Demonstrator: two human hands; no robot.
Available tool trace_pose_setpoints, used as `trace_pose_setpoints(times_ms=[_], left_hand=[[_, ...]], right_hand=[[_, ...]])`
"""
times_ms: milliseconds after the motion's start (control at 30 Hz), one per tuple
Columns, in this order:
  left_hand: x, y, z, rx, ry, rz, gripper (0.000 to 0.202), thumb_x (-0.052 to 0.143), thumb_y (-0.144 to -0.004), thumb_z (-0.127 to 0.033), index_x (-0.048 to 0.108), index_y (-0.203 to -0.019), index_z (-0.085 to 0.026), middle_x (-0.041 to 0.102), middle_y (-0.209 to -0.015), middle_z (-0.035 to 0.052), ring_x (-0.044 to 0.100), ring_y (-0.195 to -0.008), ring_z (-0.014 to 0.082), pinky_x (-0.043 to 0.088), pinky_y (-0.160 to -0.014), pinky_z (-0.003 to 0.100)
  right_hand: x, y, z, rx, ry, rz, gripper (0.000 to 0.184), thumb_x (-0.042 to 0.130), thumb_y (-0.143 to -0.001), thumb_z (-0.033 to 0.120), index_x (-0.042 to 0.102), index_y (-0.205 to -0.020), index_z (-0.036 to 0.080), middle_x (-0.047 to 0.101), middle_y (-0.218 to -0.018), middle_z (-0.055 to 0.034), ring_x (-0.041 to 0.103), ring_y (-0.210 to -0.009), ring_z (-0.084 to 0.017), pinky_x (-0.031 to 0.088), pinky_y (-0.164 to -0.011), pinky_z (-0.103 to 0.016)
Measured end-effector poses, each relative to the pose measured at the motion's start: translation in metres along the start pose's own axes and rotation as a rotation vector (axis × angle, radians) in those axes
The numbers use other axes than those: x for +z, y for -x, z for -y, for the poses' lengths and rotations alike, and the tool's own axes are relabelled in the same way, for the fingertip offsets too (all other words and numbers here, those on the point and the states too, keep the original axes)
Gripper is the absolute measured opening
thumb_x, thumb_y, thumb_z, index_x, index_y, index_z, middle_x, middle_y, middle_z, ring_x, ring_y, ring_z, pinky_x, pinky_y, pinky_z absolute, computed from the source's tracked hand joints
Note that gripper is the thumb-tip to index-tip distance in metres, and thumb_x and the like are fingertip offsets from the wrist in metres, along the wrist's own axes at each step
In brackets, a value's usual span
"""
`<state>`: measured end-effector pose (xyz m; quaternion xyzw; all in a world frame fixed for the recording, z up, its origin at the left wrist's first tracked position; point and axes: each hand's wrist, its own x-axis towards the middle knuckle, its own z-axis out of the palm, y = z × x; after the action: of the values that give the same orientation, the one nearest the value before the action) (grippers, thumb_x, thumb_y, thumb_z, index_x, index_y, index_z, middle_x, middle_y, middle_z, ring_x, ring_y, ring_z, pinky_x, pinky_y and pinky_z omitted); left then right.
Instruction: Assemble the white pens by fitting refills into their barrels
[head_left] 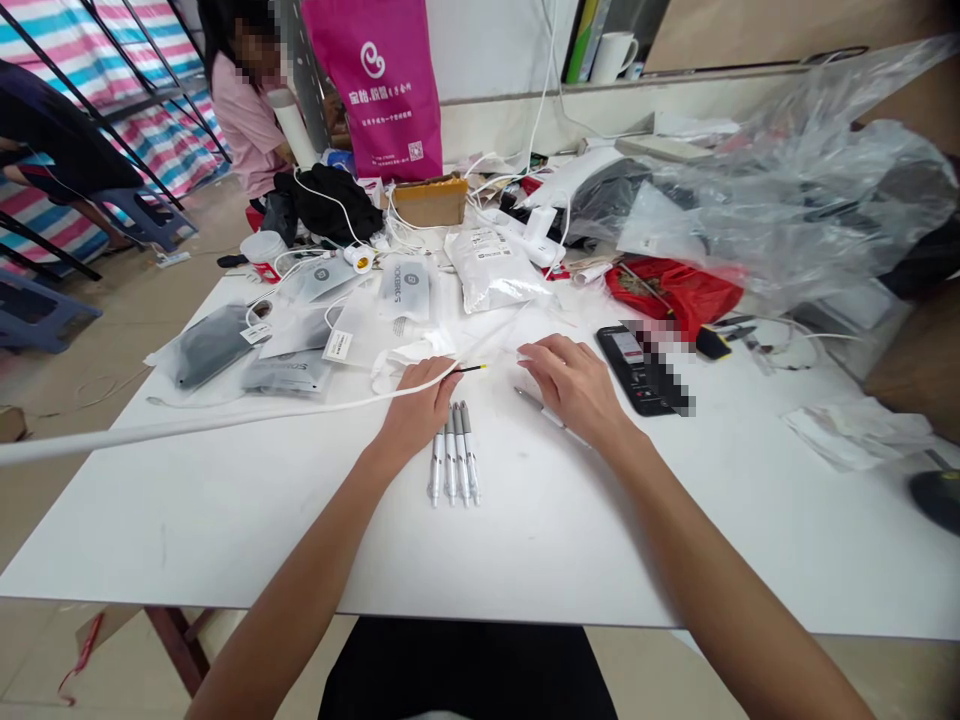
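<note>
Seen from the head camera, pinching a thin black stick point(471, 369) (bright yellow at its tip) between closed fingers of the left hand point(420, 400), above the smooth white table point(570, 560). Curling the right hand point(577, 385) loosely over a slim pen point(531, 399), grey toward the visible end; cannot tell whether gripping it. Showing, just below the left hand, a row of four slender pens point(457, 455), grey at the far ends, pale along the barrels. Including, near the right hand, a flat, dark, rectangular phone point(622, 360). Spread beyond with frosted, soft-looking packets point(289, 373), a crumpled red bag point(675, 290) and wrinkled clear plastic point(780, 210).
</note>
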<state>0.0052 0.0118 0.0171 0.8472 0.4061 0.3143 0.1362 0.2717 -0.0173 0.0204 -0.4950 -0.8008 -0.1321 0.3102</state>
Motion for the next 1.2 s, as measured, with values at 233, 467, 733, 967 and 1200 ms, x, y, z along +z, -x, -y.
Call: trace_pose_setpoints(times_ms=[233,467,733,967,1200], left_hand=[[0.002,0.000,-0.002,0.045,0.016,0.060,0.028,0.038,-0.114,-0.031,0.063,-0.109,-0.021,0.069,-0.102,0.0061,0.060,-0.096,0.0225,0.044,-0.094,0.037],[0.001,0.002,-0.009,0.058,0.042,0.132,0.030,0.036,-0.112,-0.022,0.064,-0.125,-0.024,0.069,-0.108,0.0064,0.062,-0.103,0.0226,0.046,-0.100,0.038],[-0.002,0.003,-0.010,0.085,0.094,0.153,0.033,0.037,-0.110,-0.017,0.059,-0.135,-0.023,0.069,-0.105,0.0075,0.066,-0.099,0.0227,0.050,-0.095,0.038],[0.003,0.008,-0.028,-0.067,0.240,0.149,0.033,0.046,-0.112,-0.047,0.066,-0.127,-0.025,0.070,-0.091,0.0016,0.064,-0.078,0.0163,0.048,-0.075,0.029],[0.000,0.008,-0.032,-0.161,0.448,0.193,0.036,0.042,-0.113,-0.043,0.065,-0.136,-0.027,0.062,-0.073,-0.0037,0.053,-0.061,0.0118,0.046,-0.068,0.025]], right_hand=[[0.008,0.002,0.015,-0.055,-0.033,0.048,0.021,0.051,-0.108,0.023,0.068,-0.121,0.024,0.073,-0.105,-0.0089,0.065,-0.085,-0.020,0.047,-0.076,-0.035],[0.009,0.002,0.025,-0.083,-0.124,0.074,0.026,0.053,-0.108,0.022,0.069,-0.127,0.024,0.072,-0.109,-0.0108,0.068,-0.093,-0.022,0.054,-0.080,-0.037],[-0.003,-0.006,0.028,0.292,-0.733,-0.054,0.030,0.076,-0.096,0.038,0.068,-0.123,0.027,0.077,-0.105,-0.0066,0.075,-0.091,-0.022,0.063,-0.076,-0.037],[-0.008,-0.015,0.046,0.490,-1.123,-0.207,0.048,0.093,-0.078,0.050,0.065,-0.110,0.028,0.080,-0.097,-0.0035,0.075,-0.081,-0.020,0.066,-0.074,-0.037],[-0.011,-0.015,0.055,0.495,-1.112,-0.192,0.034,0.079,-0.094,0.048,0.067,-0.118,0.028,0.080,-0.103,-0.0052,0.076,-0.089,-0.021,0.065,-0.085,-0.042]])
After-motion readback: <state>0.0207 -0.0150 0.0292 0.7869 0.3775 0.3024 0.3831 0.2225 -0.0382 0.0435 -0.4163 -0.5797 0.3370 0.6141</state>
